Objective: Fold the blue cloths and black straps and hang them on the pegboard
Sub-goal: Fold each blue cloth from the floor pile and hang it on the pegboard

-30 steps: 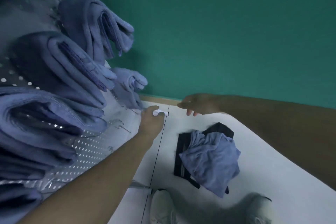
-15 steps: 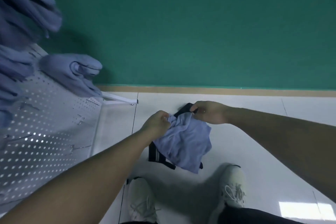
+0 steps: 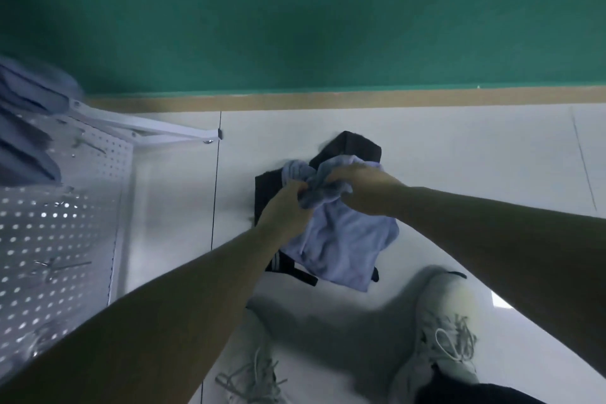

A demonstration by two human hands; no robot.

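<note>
Hands low over the floor, both bunching the top edge of the blue cloth [image 3: 341, 243]. Left hand [image 3: 288, 207] and right hand [image 3: 360, 187] each have fingers curled into the fabric, close together. Best to lift it free of the black straps [image 3: 347, 147] beneath, then find two corners before folding. Cloth crumpled, soft, pale blue; lying on white floor tile [image 3: 459, 157] beside the pegboard [image 3: 59, 239].
</note>
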